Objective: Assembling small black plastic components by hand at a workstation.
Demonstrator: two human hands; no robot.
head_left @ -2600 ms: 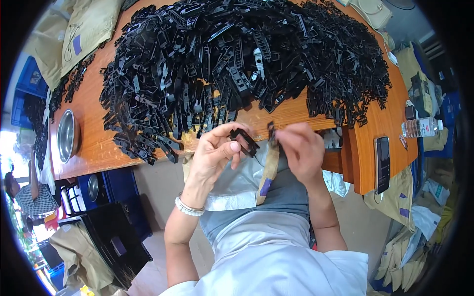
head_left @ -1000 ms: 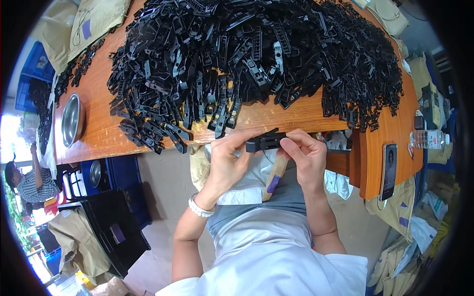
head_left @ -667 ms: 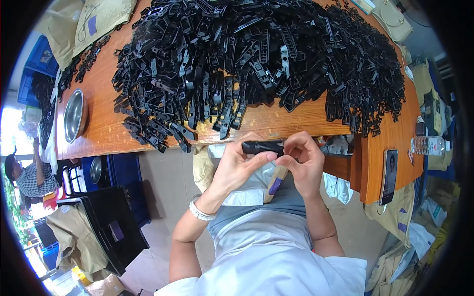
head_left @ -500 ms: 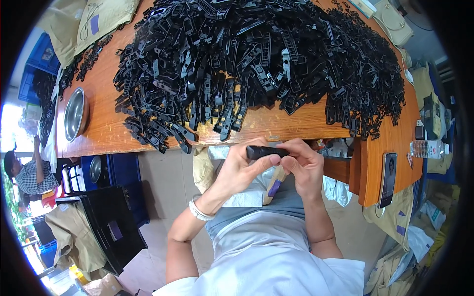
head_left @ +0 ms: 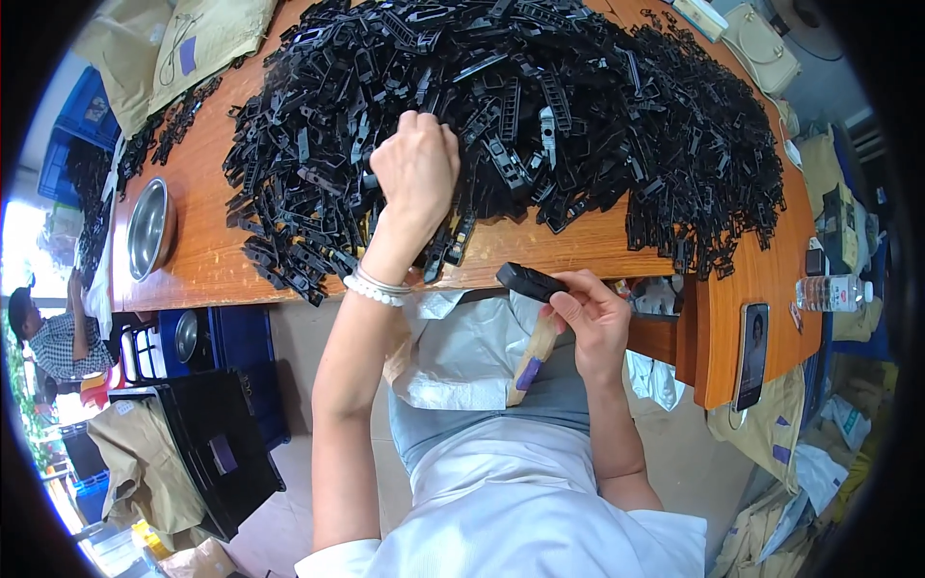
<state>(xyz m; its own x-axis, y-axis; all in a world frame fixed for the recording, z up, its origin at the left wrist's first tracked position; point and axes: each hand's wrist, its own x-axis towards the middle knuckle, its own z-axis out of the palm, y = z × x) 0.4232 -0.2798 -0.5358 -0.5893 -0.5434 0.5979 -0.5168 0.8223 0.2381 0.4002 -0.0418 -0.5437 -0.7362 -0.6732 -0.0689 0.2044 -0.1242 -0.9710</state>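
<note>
My left hand [head_left: 415,169] is stretched out over the big heap of black plastic parts [head_left: 578,96] on the wooden table. Its fingers are curled down towards the parts, so the fingertips and anything in them are hidden. Close to the table's front edge, my right hand [head_left: 590,313] pinches a dark, elongated black plastic piece [head_left: 531,282] between thumb and fingers. The piece points left, above an open bag with a white lining [head_left: 462,352] on my lap.
A metal bowl [head_left: 150,231] stands at the table's left edge. On the right are a phone [head_left: 753,356] and a plastic bottle [head_left: 831,293]. Black crates [head_left: 217,448] and a draped sack [head_left: 145,458] are at lower left. Another person [head_left: 60,332] is at far left.
My left hand has let go of the black plastic piece and moved forward to the heap. The right hand keeps the piece, now tilted with its left end up.
</note>
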